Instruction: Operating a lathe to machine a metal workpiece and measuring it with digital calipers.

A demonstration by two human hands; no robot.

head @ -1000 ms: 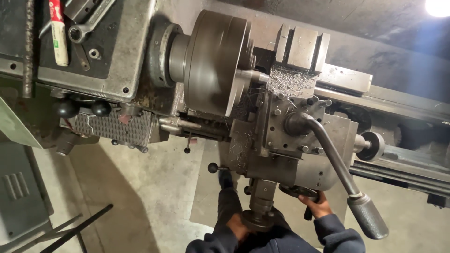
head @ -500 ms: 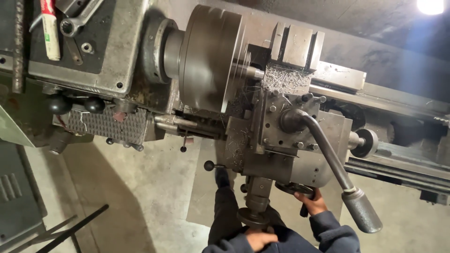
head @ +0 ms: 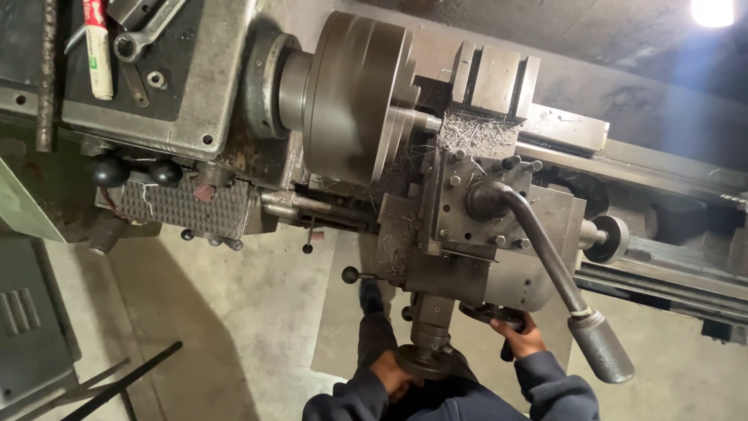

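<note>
I look down on a metal lathe with its large round chuck (head: 354, 97) blurred as if spinning. My left hand (head: 392, 374) grips the cross-slide handwheel (head: 427, 360) at the bottom centre. My right hand (head: 520, 337) holds the dark carriage handwheel (head: 491, 314) under the carriage. The tool post (head: 479, 183) sits by the chuck, with metal chips (head: 475, 134) piled on top. A long lever with a grey grip (head: 600, 347) sticks out toward me, right of my right hand.
The headstock top (head: 187, 70) carries a spanner (head: 144, 35) and a red and white tube (head: 97, 47). Black knobs (head: 136, 171) sit on its front. The lathe bed (head: 670, 179) runs off right. Concrete floor (head: 226, 312) lies below; a grey cabinet (head: 27, 327) stands at left.
The view has shifted slightly. My left hand has turned a little on the cross-slide handwheel; my right hand stays on the carriage handwheel.
</note>
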